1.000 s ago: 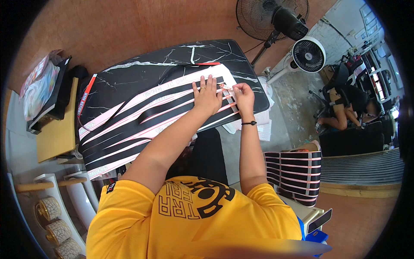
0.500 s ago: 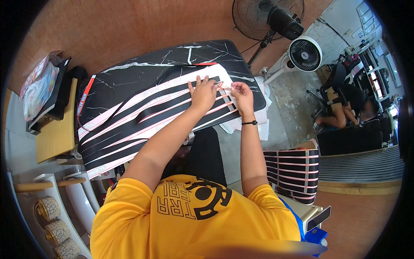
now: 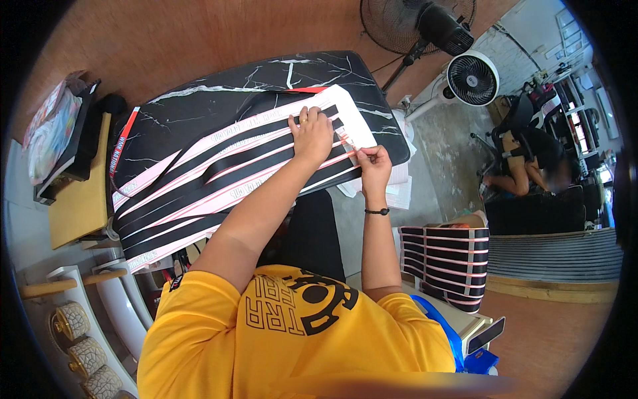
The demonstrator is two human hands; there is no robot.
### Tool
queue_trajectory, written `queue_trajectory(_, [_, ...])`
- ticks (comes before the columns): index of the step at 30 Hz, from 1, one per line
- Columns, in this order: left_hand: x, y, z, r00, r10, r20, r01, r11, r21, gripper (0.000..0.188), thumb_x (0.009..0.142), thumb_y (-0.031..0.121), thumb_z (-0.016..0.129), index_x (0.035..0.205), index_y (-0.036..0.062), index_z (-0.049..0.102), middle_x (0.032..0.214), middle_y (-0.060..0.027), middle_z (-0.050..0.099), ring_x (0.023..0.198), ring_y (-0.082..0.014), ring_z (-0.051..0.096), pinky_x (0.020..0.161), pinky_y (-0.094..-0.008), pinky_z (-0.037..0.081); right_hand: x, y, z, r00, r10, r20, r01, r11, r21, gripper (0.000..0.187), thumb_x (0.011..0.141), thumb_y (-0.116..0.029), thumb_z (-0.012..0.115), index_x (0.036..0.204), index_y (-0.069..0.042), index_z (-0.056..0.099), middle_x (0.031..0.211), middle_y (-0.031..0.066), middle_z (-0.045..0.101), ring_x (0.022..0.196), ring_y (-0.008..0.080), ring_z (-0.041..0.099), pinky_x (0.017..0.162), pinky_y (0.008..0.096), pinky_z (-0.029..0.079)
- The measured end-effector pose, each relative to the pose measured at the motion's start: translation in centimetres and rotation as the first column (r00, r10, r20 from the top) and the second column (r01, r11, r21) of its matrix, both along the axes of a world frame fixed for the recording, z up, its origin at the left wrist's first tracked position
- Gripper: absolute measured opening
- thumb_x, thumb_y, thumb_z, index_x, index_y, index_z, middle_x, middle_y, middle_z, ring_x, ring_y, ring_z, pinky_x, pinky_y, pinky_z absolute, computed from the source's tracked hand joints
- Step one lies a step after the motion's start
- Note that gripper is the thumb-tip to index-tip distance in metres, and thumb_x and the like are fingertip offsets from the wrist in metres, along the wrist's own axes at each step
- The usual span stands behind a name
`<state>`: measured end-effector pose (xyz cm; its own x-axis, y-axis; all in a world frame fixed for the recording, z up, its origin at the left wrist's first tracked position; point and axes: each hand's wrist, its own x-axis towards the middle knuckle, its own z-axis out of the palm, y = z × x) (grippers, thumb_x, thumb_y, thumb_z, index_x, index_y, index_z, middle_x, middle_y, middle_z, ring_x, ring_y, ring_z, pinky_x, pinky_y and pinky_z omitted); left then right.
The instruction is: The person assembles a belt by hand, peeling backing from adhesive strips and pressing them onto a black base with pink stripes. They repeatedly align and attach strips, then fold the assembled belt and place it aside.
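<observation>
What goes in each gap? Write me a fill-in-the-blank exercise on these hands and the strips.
1. The left hand lies flat on the long white strips, which lie across a black ____ table.
2. The right hand pinches a strip end at the table's ____ edge.
3. A black band circles the ____ wrist.
4. A white fan stands on the ____ beyond the table.

Missing words: marble; right; right; floor

Black marble table (image 3: 199, 100), two fans, concrete floor (image 3: 452, 153)
</observation>
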<state>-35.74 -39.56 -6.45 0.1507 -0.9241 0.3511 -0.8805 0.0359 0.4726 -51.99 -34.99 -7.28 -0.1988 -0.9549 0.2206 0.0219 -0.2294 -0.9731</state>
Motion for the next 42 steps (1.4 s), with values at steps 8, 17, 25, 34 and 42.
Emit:
queue_trajectory(8, [0.4,0.0,0.4,0.993,-0.022,-0.118,0.021,1.0,-0.011,0.029,0.099,0.021,0.049,0.126,0.0122,0.051,0.13,-0.0086,0.054,0.134,-0.0335,0.043,0.112,-0.0649,0.02,-4.3,1.9,0.8,0.962,0.076,0.263,-0.11,0.987,0.115,0.012,0.091,0.007,0.062,0.098,-0.001,0.058,0.09,0.0039,0.062,0.083,0.0107,0.062,0.078,0.0228,0.052])
queue_trajectory(17, [1.5,1.6,1.5,0.963,-0.191,-0.189,0.194,0.981,-0.003,0.014,0.087,0.028,0.066,0.088,0.016,0.072,0.122,-0.0046,0.056,0.131,-0.0275,0.042,0.113,-0.0708,0.009,-3.7,-1.1,1.0,0.899,-0.011,0.439,-0.052,0.99,0.131,0.016,0.09,0.009,0.06,0.103,0.001,0.053,0.098,0.0106,0.062,0.088,0.0189,0.067,0.087,0.0334,0.059])
queue_trajectory(25, [0.9,0.0,-0.2,0.997,-0.063,-0.034,0.063,0.998,0.017,0.027,0.094,0.026,0.058,0.106,0.0028,0.065,0.12,-0.0119,0.054,0.126,-0.0314,0.044,0.11,-0.0723,0.016,-7.0,0.5,0.2,0.885,-0.173,0.433,0.177,0.984,0.031,0.016,0.089,0.01,0.06,0.097,0.0,0.051,0.096,0.0158,0.064,0.087,0.0231,0.068,0.084,0.0371,0.061])
queue_trajectory(34, [1.2,1.7,1.3,0.924,-0.336,-0.183,0.319,0.94,-0.119,0.022,0.089,0.034,0.064,0.094,0.0136,0.069,0.119,-0.0048,0.055,0.128,-0.029,0.043,0.111,-0.0725,0.008,-8.1,3.1,1.2,0.919,-0.105,0.379,0.053,0.988,0.146,0.015,0.089,0.008,0.062,0.1,0.001,0.055,0.096,0.0115,0.064,0.086,0.0188,0.067,0.083,0.0332,0.06])
queue_trajectory(42, [1.3,1.6,1.3,0.895,-0.435,-0.098,0.44,0.897,0.034,0.019,0.085,0.028,0.07,0.078,0.0105,0.071,0.111,-0.0055,0.055,0.12,-0.0276,0.048,0.114,-0.0645,0.016,-6.9,2.9,0.6,0.881,-0.18,0.438,0.171,0.983,0.059,0.016,0.087,0.013,0.062,0.093,0.001,0.052,0.093,0.0118,0.063,0.086,0.0209,0.068,0.083,0.0322,0.06])
